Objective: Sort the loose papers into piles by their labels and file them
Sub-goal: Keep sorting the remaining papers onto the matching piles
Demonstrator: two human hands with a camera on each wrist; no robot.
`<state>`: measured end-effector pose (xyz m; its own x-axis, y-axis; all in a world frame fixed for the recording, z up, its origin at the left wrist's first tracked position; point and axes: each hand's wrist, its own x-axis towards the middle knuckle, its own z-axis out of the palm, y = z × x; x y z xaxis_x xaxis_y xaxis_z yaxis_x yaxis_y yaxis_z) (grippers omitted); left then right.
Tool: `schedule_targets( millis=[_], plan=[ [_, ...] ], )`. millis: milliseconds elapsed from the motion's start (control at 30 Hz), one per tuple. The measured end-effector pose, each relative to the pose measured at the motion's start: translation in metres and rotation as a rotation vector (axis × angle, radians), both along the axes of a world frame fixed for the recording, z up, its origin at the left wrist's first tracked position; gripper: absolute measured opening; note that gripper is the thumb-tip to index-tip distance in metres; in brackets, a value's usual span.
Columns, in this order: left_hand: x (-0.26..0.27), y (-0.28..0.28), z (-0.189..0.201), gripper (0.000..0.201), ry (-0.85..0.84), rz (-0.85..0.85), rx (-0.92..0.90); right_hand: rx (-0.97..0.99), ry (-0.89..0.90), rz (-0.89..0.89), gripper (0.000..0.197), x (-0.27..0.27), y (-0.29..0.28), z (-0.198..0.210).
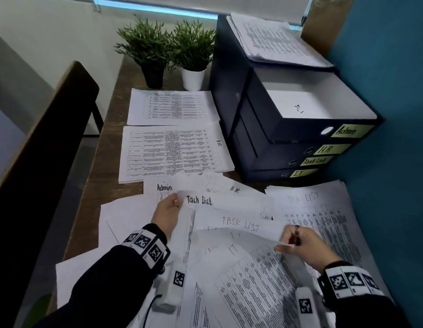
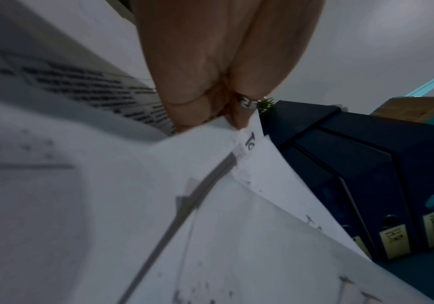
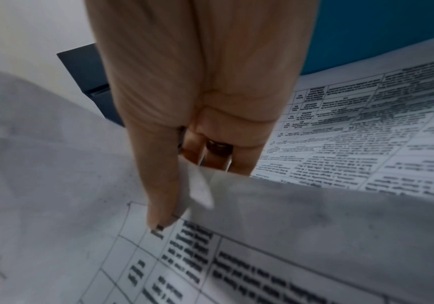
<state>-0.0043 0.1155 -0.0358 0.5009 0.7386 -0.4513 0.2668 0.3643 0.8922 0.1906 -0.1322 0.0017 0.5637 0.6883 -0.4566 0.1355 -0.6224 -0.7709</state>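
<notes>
Loose printed sheets cover the near desk. My left hand (image 1: 169, 209) pinches the corner of a sheet marked "Task List" (image 1: 199, 200), seen close in the left wrist view (image 2: 249, 142). My right hand (image 1: 298, 242) pinches the lifted edge of another sheet (image 1: 260, 237); in the right wrist view the thumb (image 3: 162, 195) presses that edge (image 3: 202, 191). Sheets marked "IT" (image 1: 234, 249), "TASK LIST" (image 1: 241, 222), "Admin" (image 1: 165, 187) and "H.R" (image 1: 234, 189) lie fanned between the hands.
Stacked dark file boxes (image 1: 260, 138) labelled Admin, H.R, Task List, IT stand at the right; the top one is open. Sorted piles lie behind: H.R pile (image 1: 172, 152), another pile (image 1: 170, 106), a Task List pile (image 1: 329, 209). Two potted plants (image 1: 172, 50) stand at the back.
</notes>
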Motion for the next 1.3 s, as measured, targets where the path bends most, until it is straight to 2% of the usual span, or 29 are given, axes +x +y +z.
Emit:
schedule_targets(
  millis=[100, 233, 333, 367, 433, 467, 500, 600, 633, 733, 800, 967, 1133, 1200, 1300],
  plan=[
    [0.004, -0.011, 0.009, 0.032, 0.008, -0.116, -0.035, -0.023, 0.005, 0.009, 0.017, -0.003, 0.002, -0.001],
    [0.008, -0.024, 0.019, 0.035, 0.082, -0.275, 0.143, -0.056, 0.006, -0.022, 0.021, -0.004, 0.003, -0.002],
    [0.004, -0.029, 0.019, 0.038, 0.201, -0.490, 0.217, -0.117, -0.013, -0.015, 0.029, -0.007, 0.002, -0.006],
    [0.002, -0.031, 0.020, 0.049, 0.273, -0.576, 0.281, -0.127, -0.015, -0.017, 0.032, -0.008, 0.002, -0.007],
    [0.000, -0.035, 0.023, 0.092, 0.367, -0.768, 0.454, -0.131, -0.015, -0.027, 0.035, -0.008, 0.002, -0.009],
    [-0.001, -0.035, 0.025, 0.110, 0.382, -0.832, 0.481, -0.127, -0.014, -0.031, 0.036, -0.008, 0.002, -0.010],
    [-0.002, -0.035, 0.026, 0.112, 0.383, -0.867, 0.459, -0.123, -0.008, -0.033, 0.037, -0.007, 0.002, -0.011],
    [-0.003, -0.036, 0.029, 0.063, 0.306, -0.909, 0.235, -0.124, -0.015, -0.029, 0.036, -0.007, 0.000, -0.014],
    [-0.003, -0.036, 0.029, 0.057, 0.309, -0.949, 0.247, -0.127, -0.024, -0.021, 0.035, -0.007, -0.001, -0.014],
    [-0.003, -0.038, 0.027, 0.065, 0.368, -1.031, 0.443, -0.129, -0.026, -0.004, 0.033, -0.007, -0.002, -0.012],
    [-0.002, -0.037, 0.025, 0.065, 0.309, -0.987, 0.529, -0.125, -0.021, -0.003, 0.032, -0.007, -0.002, -0.010],
    [-0.004, -0.023, 0.021, 0.085, 0.175, -0.722, 0.569, -0.138, -0.047, -0.006, 0.030, -0.009, 0.000, -0.008],
    [-0.005, -0.017, 0.023, 0.064, 0.187, -0.518, 0.516, -0.135, -0.019, 0.020, 0.028, -0.012, 0.003, -0.005],
    [-0.007, -0.015, 0.020, 0.066, 0.205, -0.493, 0.507, -0.121, -0.008, 0.014, 0.028, -0.010, 0.002, -0.004],
    [-0.011, -0.013, 0.017, 0.085, 0.207, -0.542, 0.448, -0.065, -0.043, -0.077, 0.025, -0.010, 0.004, -0.002]
  ],
)
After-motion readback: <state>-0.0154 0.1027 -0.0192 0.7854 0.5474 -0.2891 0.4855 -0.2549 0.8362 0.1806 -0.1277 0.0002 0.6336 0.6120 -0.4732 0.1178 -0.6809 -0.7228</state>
